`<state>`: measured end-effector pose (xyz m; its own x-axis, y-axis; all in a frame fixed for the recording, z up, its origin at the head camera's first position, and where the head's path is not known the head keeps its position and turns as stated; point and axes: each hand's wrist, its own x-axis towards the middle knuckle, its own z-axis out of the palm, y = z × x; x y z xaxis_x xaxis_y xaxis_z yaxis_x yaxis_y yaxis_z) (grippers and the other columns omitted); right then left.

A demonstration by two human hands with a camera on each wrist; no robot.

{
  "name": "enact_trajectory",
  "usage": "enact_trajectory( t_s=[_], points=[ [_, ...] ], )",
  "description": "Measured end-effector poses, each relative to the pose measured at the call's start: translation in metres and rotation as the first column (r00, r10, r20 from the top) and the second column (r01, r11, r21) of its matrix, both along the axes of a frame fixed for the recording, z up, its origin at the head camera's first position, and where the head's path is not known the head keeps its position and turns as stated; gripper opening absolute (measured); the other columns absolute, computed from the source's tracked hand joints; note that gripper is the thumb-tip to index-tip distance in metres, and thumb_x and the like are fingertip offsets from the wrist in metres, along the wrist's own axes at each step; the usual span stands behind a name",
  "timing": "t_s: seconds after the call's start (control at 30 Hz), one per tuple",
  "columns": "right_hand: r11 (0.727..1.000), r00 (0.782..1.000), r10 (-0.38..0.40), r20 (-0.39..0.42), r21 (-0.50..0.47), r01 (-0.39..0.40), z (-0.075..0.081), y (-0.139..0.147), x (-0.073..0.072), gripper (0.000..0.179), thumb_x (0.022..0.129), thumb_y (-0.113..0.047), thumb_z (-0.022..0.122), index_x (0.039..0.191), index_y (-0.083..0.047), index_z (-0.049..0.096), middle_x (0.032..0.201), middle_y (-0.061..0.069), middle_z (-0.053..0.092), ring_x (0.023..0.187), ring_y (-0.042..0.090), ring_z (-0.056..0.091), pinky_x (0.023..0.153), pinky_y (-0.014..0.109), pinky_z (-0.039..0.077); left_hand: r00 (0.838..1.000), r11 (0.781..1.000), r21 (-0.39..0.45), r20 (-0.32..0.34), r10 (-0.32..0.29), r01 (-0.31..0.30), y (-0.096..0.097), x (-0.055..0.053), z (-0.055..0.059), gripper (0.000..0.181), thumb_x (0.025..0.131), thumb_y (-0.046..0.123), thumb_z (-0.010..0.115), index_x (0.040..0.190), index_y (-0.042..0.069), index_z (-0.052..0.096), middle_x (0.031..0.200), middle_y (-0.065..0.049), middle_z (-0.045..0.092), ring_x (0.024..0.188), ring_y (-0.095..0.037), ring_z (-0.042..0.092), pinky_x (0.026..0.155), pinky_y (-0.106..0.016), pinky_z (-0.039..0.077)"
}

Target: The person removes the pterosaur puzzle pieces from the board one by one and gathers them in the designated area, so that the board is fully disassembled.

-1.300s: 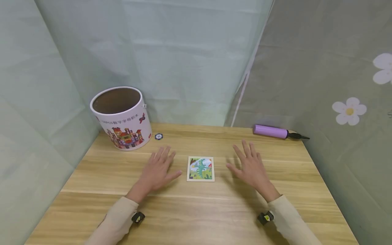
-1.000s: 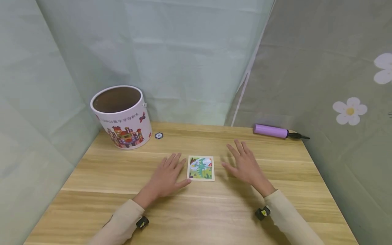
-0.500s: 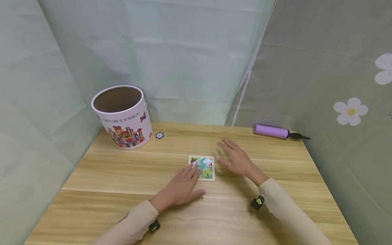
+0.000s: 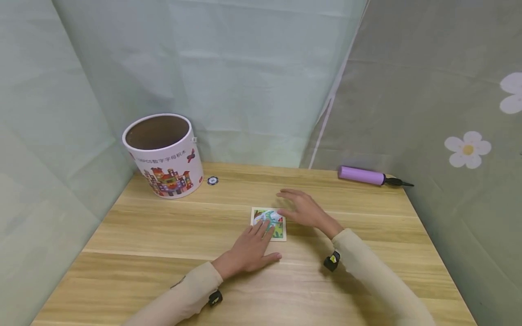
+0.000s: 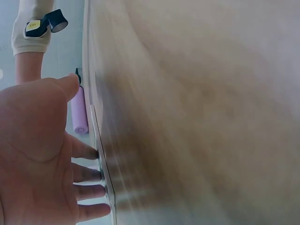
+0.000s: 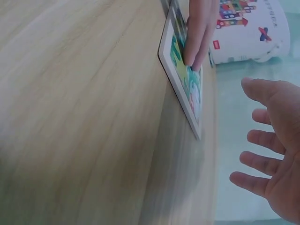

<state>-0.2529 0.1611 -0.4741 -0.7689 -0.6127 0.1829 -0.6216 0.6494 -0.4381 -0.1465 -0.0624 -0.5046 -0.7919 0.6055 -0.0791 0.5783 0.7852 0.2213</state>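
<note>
A small square picture puzzle (image 4: 279,233) with a pale frame and a green dinosaur picture lies flat at the middle of the table. My left hand (image 4: 253,248) rests its straight fingertips on the picture from the near left side, thumb spread away. In the left wrist view those fingers (image 5: 89,174) meet the board's surface. Above the puzzle's far right corner hovers my right hand (image 4: 303,208), fingers loosely bent and holding nothing. The right wrist view shows that hand (image 6: 274,147) apart from the puzzle (image 6: 180,77), with air between its fingers and the board.
A white printed bucket (image 4: 163,156) stands at the back left of the wooden table (image 4: 163,235). Beside it lies a dark poker chip (image 4: 212,180). A purple hand pump (image 4: 363,175) with a black nozzle lies along the back right edge. Cloth curtains (image 4: 261,81) enclose the table.
My left hand has moved right from the bare table onto the puzzle. My right hand has come leftward to over its far right corner. The puzzle has stayed in place.
</note>
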Motion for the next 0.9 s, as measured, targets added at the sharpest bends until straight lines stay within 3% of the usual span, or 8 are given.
enact_trajectory(
  t_s=[0.5,0.9],
  points=[
    [0.997,0.994,0.077,0.077,0.0,-0.077,-0.013,-0.035,-0.015,0.04,0.099,-0.031,0.069,0.133,-0.009,0.068,0.137,0.009,0.065,0.131,0.028,0.058,0.112,0.047,0.044,1.0,0.999,-0.048,0.009,-0.015,0.016,0.0,0.0,0.001,0.086,0.103,0.063,0.041,0.159,0.0,0.029,0.167,-0.023,0.021,0.153,-0.041,0.022,0.121,-0.057,0.027],
    [0.983,0.984,0.175,0.046,0.041,-0.177,-0.019,-0.058,-0.019,0.023,0.097,-0.022,0.072,0.115,-0.01,0.078,0.111,0.004,0.076,0.101,0.017,0.07,0.088,0.033,0.057,1.0,0.999,-0.035,-0.023,0.01,-0.011,0.004,-0.001,0.005,0.081,0.102,0.06,0.047,0.155,0.0,0.039,0.162,-0.027,0.031,0.149,-0.041,0.033,0.115,-0.058,0.036]
  ],
)
